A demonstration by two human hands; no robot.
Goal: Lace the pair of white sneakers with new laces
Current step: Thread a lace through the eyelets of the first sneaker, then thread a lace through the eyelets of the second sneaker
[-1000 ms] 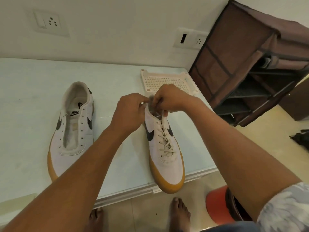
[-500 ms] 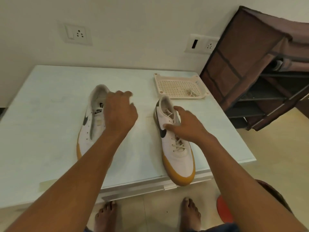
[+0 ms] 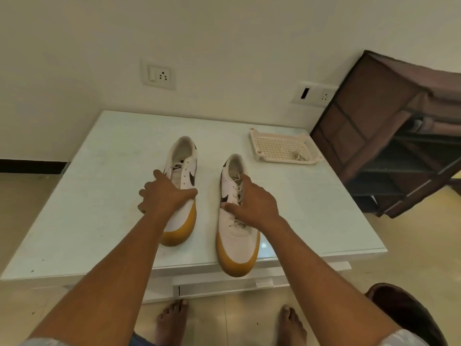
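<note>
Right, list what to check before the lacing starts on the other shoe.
1. Right sneaker laced: ok, laces cross its eyelets.
2. Left sneaker ready for a lace: ok, its eyelets show empty.
3. Spare lace at hand: ok, one lies in the tray; whether it is new, cannot tell.
4. Left sneaker steadied: ok, the left hand rests across its middle.
5. Right hand free to fetch the lace: not ok, it rests on the right sneaker's laces.
6. Right sneaker fully on the table: not ok, its toe juts over the near edge.
</note>
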